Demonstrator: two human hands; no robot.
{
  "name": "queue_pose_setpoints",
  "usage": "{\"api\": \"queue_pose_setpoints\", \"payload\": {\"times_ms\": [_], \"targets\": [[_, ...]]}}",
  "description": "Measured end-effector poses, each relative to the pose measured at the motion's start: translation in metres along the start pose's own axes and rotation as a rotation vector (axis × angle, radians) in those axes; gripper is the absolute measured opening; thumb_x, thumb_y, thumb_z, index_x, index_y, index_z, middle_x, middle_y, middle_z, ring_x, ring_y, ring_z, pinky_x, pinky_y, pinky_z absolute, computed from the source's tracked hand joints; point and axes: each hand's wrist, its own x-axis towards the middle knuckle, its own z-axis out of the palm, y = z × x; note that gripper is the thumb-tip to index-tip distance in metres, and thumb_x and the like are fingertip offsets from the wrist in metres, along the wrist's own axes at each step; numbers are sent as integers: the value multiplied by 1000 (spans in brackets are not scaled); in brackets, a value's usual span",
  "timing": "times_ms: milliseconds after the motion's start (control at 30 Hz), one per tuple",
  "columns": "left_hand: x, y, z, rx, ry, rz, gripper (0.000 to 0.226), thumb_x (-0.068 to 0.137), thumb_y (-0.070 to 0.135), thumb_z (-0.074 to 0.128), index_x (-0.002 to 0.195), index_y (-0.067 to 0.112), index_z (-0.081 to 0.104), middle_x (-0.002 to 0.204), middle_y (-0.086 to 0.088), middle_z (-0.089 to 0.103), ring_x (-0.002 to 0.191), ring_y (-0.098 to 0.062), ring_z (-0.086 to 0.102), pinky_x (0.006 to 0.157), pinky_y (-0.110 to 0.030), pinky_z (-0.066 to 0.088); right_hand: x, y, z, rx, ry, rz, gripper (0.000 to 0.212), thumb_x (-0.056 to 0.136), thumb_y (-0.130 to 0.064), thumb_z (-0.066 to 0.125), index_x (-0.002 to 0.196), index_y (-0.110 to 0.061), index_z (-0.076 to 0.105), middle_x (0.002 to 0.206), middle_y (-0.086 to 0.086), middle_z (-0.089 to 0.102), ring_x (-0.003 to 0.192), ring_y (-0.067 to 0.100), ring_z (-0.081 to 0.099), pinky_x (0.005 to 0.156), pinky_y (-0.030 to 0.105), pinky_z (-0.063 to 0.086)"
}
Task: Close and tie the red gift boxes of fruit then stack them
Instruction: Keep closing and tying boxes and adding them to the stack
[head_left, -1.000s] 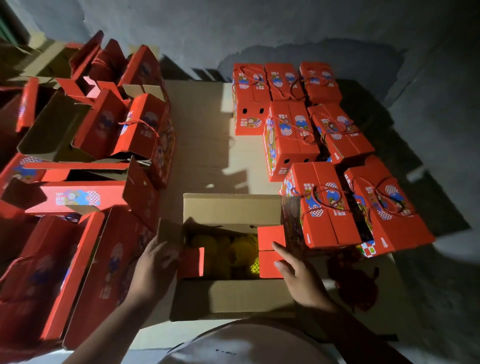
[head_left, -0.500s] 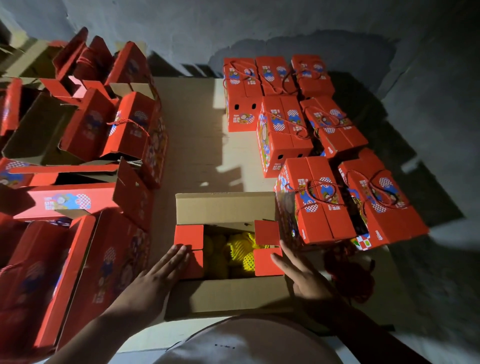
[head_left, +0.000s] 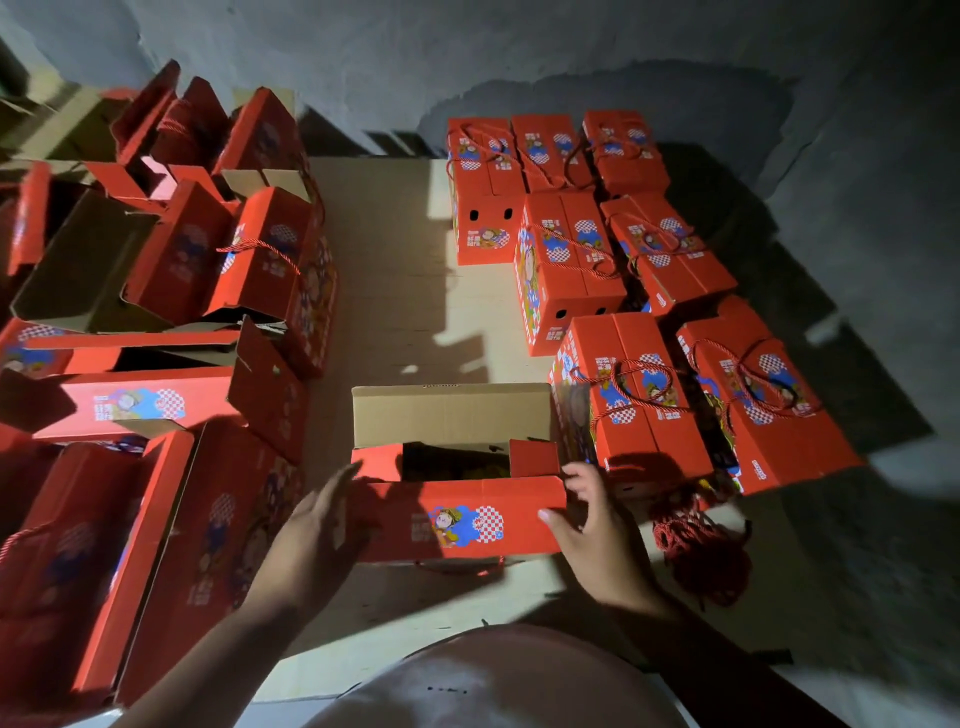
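At the near middle of the pale tabletop (head_left: 384, 291) we see the gift box (head_left: 457, 488) that is being closed. Its near long flap (head_left: 467, 519) is folded up and over, its red printed face toward us, while the far long flap (head_left: 451, 414) stands upright and shows plain brown cardboard. Two short red end flaps (head_left: 535, 457) lie turned inward, and between them a dark gap is left (we cannot make out what lies inside). Our left hand (head_left: 317, 535) lies flat against the left end of the near flap, fingers straight and spread, gripping nothing. Our right hand (head_left: 597, 525) meets the right end of the same flap: the thumb presses on its red face, and the fingers are loosely bent at the box's corner. We cannot tell whether they truly clasp the edge.

To the right stand the closed boxes (head_left: 628, 384), each bound with a red cord on top, set in rows that run back toward the grey wall (head_left: 467, 57). Just in front of the nearest of them, right of our right hand, lies a loose bundle of red cords (head_left: 701, 540). To the left a crowd of open boxes (head_left: 171, 291) fills the tabletop, their flaps raised or tilted at many angles.
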Motion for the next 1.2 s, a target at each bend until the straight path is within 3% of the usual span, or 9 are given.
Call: {"api": "queue_pose_setpoints", "payload": {"times_ms": [133, 267, 567, 700, 767, 867, 967, 1100, 1200], "targets": [[0, 9, 2, 281, -98, 205, 78, 76, 44, 84, 143, 22, 50, 154, -9, 35, 138, -32, 40, 107, -46, 46, 2, -3, -3, -288, -62, -242, 49, 88, -45, 72, 131, -32, 51, 140, -11, 41, 120, 13, 54, 94, 33, 52], [-3, 9, 7, 462, -238, 177, 98, 78, 63, 73, 157, 20, 34, 155, -2, 32, 140, -26, 34, 109, -43, 43, -2, 3, -2, -377, -229, -263, 86, 75, -58, 79, 146, -26, 41, 156, -11, 23, 133, 11, 44, 103, 30, 47], [-1, 9, 7, 444, -178, 239, 89, 74, 58, 75, 151, 26, 42, 136, 6, 50, 121, -23, 47, 94, -45, 50, 1, 2, -2, -488, -113, -387, 83, 66, -58, 86, 133, -27, 47, 132, -13, 42, 117, 11, 45, 89, 33, 54], [-6, 6, 13, 437, -142, 237, 85, 80, 52, 74, 153, 24, 40, 143, 3, 46, 130, -25, 50, 94, -44, 52, -3, 9, 0, -470, -150, -340, 87, 75, -54, 83, 146, -28, 40, 145, -12, 34, 124, 14, 52, 93, 35, 57], [-13, 2, 18, 395, -131, 210, 91, 86, 50, 71, 160, 22, 27, 162, 0, 31, 149, -26, 35, 101, -44, 49, -7, 15, 4, -468, -178, -317, 91, 83, -53, 76, 157, -28, 31, 160, -11, 22, 139, 18, 46, 100, 38, 54], [-23, -3, 26, 403, -163, 172, 90, 96, 67, 38, 163, 26, -7, 170, 10, -11, 156, -10, -11, 104, -43, 44, -12, 20, 8, -510, -226, -274, 95, 90, -59, 62, 164, -36, 7, 170, -17, -11, 157, 17, 15, 113, 40, 44], [-24, -6, 30, 381, -173, 167, 86, 98, 73, 22, 162, 28, -12, 169, 12, -18, 154, -7, -17, 104, -41, 42, -14, 19, 9, -491, -218, -270, 86, 93, -63, 48, 163, -38, 6, 168, -21, -17, 157, 11, 11, 111, 37, 43], [-7, -8, 18, 236, -69, 190, 59, 102, 55, 30, 155, 32, 40, 166, 8, 27, 152, -15, 26, 106, -36, 44, -4, 15, 4, -388, -125, -330, 60, 101, -48, 51, 156, -25, 42, 170, -10, 15, 153, 14, 28, 118, 38, 37], [14, -7, 8, 205, 41, 217, 39, 94, 43, 49, 118, 28, 76, 131, 0, 63, 113, -23, 54, 90, -32, 51, 12, 9, 2, -302, -58, -245, 64, 95, -38, 70, 152, -23, 46, 164, -6, 29, 147, 15, 35, 118, 37, 37]]}}
